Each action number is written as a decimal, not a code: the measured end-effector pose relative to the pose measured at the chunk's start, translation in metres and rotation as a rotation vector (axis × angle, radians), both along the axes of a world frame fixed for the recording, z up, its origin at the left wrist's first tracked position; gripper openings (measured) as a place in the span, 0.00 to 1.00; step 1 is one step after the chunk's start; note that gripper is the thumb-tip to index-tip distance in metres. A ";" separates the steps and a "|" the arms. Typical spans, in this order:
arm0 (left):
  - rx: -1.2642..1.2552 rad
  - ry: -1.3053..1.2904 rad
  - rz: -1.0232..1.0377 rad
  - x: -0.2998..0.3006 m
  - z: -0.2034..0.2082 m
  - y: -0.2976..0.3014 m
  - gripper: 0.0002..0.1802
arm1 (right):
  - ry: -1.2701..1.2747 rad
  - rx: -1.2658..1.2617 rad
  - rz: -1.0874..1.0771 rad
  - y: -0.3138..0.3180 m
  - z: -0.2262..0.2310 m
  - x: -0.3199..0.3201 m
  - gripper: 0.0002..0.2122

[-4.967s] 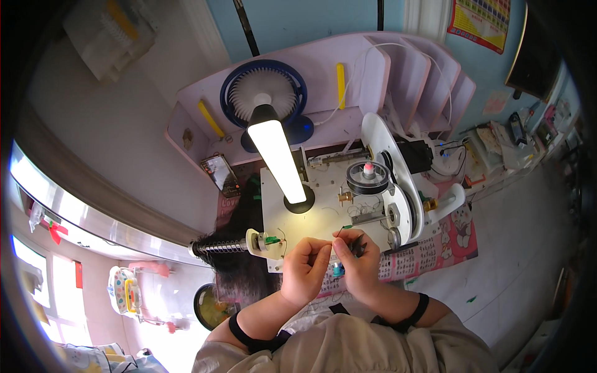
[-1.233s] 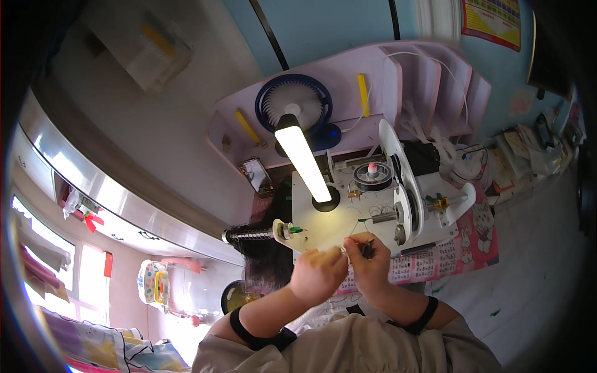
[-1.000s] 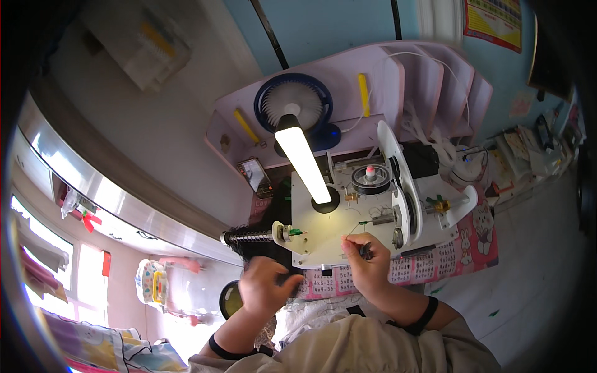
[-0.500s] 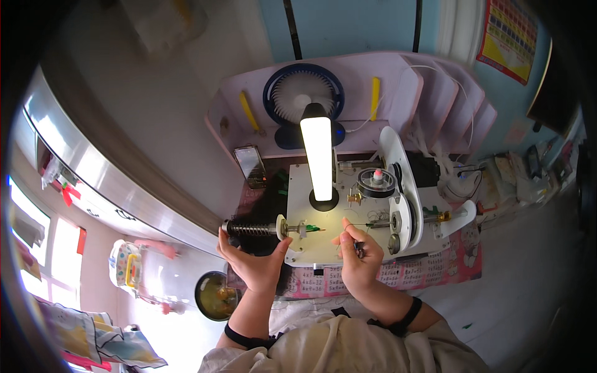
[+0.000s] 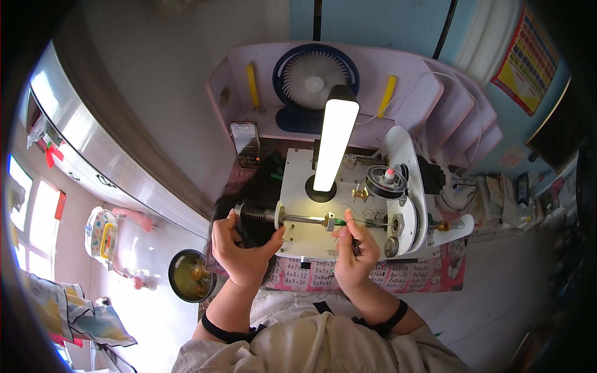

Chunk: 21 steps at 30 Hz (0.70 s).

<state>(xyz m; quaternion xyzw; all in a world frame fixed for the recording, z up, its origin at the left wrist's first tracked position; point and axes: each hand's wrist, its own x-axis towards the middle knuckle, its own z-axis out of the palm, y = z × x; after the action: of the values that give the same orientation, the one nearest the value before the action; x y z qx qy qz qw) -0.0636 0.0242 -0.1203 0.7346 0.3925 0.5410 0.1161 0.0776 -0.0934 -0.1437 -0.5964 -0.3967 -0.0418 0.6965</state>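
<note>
My left hand (image 5: 241, 252) grips a spring-loaded metal spindle (image 5: 305, 218) at its spring end, thumb against the white disc and fingers at the outer tip. The spring (image 5: 252, 213) looks compressed, and the rod reaches right to a metal collar (image 5: 331, 221). A small green piece (image 5: 339, 222) sticks out past the collar. Beside it, my right hand (image 5: 357, 252) is closed, fingertips pinched near a thin wire or thread (image 5: 370, 219). A small dark tool (image 5: 356, 245) lies against its fingers; its kind is unclear. Both hands are over the white-topped machine (image 5: 295, 186).
A lit lamp (image 5: 336, 146) stands on the machine top, left of a spool (image 5: 385, 181). Behind are a blue fan (image 5: 316, 84) and a phone (image 5: 246, 143). Black hair-like material (image 5: 252, 193) lies left of the machine. A bowl (image 5: 192, 276) stands at lower left.
The spring has been squeezed, and the rod with its collar has slid right out of the white disc. The collar and green piece now meet my right fingertips. The whole view has shifted slightly.
</note>
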 end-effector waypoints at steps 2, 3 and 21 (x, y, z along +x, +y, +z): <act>0.006 -0.003 -0.009 0.000 -0.001 0.000 0.37 | -0.048 -0.043 -0.029 0.000 0.000 0.000 0.13; 0.006 -0.004 -0.010 0.000 -0.001 0.000 0.37 | 0.017 -0.034 -0.059 0.001 -0.003 -0.001 0.12; -0.031 -0.029 0.011 0.001 0.003 -0.003 0.39 | 1.101 0.317 0.240 -0.003 0.036 -0.008 0.06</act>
<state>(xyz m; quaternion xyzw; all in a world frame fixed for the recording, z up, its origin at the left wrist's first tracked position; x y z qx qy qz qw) -0.0624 0.0207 -0.1177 0.7226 0.4030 0.5463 0.1303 0.0696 -0.0960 -0.1078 -0.3695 -0.0299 0.2947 0.8807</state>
